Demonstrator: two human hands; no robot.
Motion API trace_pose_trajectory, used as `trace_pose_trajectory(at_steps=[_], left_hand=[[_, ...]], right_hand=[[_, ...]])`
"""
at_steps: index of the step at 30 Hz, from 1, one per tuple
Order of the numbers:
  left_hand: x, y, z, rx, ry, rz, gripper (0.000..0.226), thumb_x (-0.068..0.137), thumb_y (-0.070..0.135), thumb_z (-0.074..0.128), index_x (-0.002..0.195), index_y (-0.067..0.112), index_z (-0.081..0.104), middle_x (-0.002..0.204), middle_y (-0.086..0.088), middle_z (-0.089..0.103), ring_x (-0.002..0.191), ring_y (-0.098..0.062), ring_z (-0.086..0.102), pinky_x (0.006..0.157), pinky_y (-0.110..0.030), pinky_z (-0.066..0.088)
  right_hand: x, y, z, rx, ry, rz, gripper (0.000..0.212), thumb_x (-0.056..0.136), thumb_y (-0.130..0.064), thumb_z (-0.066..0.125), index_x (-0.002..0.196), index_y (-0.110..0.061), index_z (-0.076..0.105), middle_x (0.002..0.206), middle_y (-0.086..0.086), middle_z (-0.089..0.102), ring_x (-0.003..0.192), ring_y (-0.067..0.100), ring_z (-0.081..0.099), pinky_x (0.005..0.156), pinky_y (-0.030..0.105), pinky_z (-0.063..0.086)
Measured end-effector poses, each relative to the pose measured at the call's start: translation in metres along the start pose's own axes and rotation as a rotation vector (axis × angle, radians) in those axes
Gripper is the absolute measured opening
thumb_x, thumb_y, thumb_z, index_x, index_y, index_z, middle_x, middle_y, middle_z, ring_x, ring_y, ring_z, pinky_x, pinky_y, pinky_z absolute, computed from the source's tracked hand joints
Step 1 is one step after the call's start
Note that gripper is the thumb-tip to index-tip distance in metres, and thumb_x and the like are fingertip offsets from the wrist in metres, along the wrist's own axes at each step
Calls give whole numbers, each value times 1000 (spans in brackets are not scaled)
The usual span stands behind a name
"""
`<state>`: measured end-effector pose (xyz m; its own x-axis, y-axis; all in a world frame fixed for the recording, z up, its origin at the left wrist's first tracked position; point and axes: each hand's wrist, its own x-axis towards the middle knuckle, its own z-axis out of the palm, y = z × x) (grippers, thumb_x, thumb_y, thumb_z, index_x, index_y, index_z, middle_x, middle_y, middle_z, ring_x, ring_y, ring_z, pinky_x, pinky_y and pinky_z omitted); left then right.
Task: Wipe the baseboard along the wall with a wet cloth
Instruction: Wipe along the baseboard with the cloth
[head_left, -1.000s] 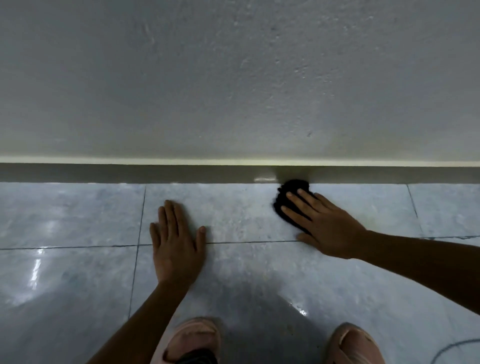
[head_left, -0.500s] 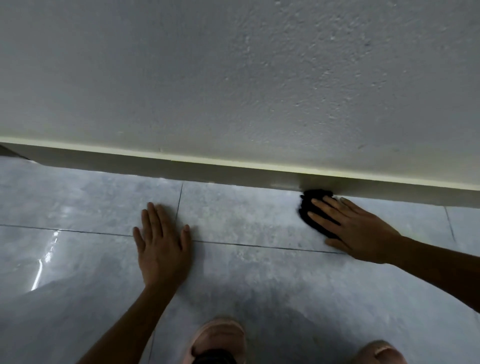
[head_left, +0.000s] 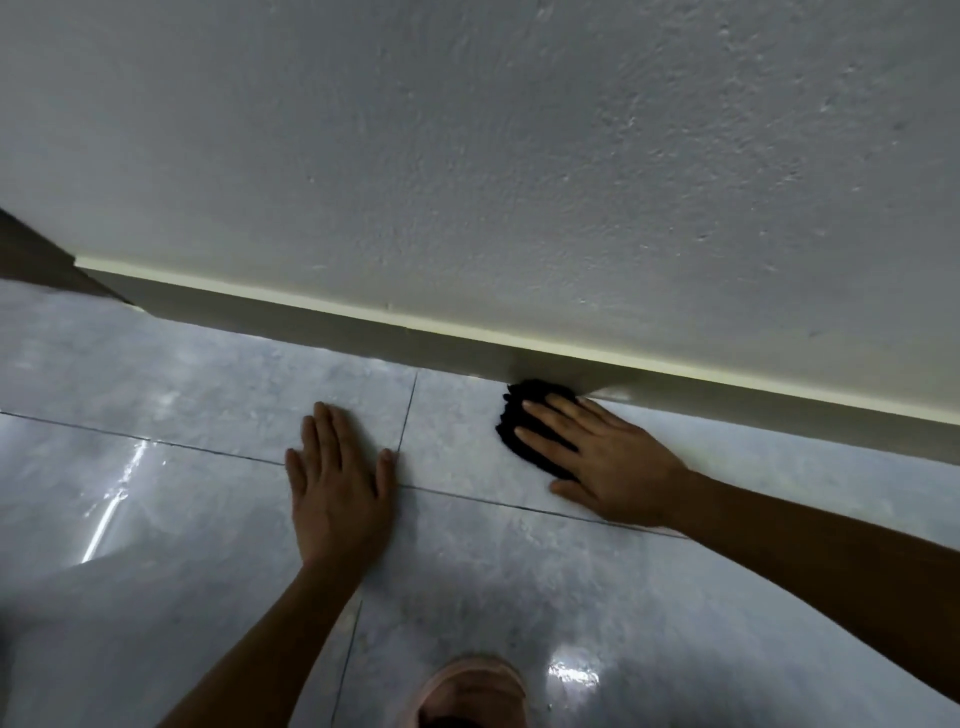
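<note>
A grey baseboard (head_left: 322, 325) with a pale top edge runs along the foot of the white wall, slanting down to the right. A black cloth (head_left: 524, 415) lies bunched where the floor meets the baseboard. My right hand (head_left: 602, 457) presses flat on the cloth, fingers spread and pointing left toward the baseboard; most of the cloth is under the palm. My left hand (head_left: 335, 483) lies flat on the floor tile to the left, palm down, holding nothing.
The floor is glossy grey tile (head_left: 182, 395) with thin dark grout lines and light glare. A dark brown edge (head_left: 36, 260) stands where the baseboard ends at far left. A pink shoe (head_left: 472, 691) shows at the bottom.
The view has tilted and shifted left along the wall, bringing the brown edge into sight. My right hand stays pressed on the cloth against the baseboard; my left hand stays flat on the floor.
</note>
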<state>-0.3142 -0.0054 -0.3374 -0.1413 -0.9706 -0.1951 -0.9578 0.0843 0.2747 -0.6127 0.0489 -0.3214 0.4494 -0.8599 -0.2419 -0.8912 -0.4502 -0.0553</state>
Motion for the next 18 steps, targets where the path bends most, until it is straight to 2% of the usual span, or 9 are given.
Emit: trace_pose_trajectory(at_steps=[2,6,10,15,18], left_hand=[[5,-6,-2,5,15,-31,80,88,59,7,147,9,-11,156,-10,-13,142,-21,-16,116,-39,-7],[11,-21,-9,-3,20,-91,82,88,59,10,147,7,-10,157,-13,-10,143,-22,-13,116,-41,-5],[11,-24,-9,-7,9,-85,83,87,61,10,147,8,-12,157,-12,-11,142,-21,-15,116,-40,-6],[11,-24,-10,6,18,-84,83,86,61,7,147,8,-11,157,-11,-11,142,-21,-15,116,-41,-6],[10,-25,-11,11,23,-75,83,86,61,7,147,8,-10,157,-10,-11,142,-21,-15,115,-40,-7]], right_hand=[[-23,14,-1,-12,-8,8,61,97,-51,29,150,-23,18,157,6,15,143,27,11,115,43,20],[-34,12,-4,0,-33,68,62,97,-52,26,151,-23,13,157,6,12,144,25,8,114,40,13],[2,-16,-3,60,-7,125,63,95,-52,27,150,-22,18,156,8,18,142,29,17,114,43,15],[69,-51,-14,62,44,67,63,93,-51,27,148,-20,27,153,11,26,139,31,25,113,45,16],[73,-48,-13,31,26,18,63,93,-50,26,148,-20,26,154,10,24,140,30,23,113,45,16]])
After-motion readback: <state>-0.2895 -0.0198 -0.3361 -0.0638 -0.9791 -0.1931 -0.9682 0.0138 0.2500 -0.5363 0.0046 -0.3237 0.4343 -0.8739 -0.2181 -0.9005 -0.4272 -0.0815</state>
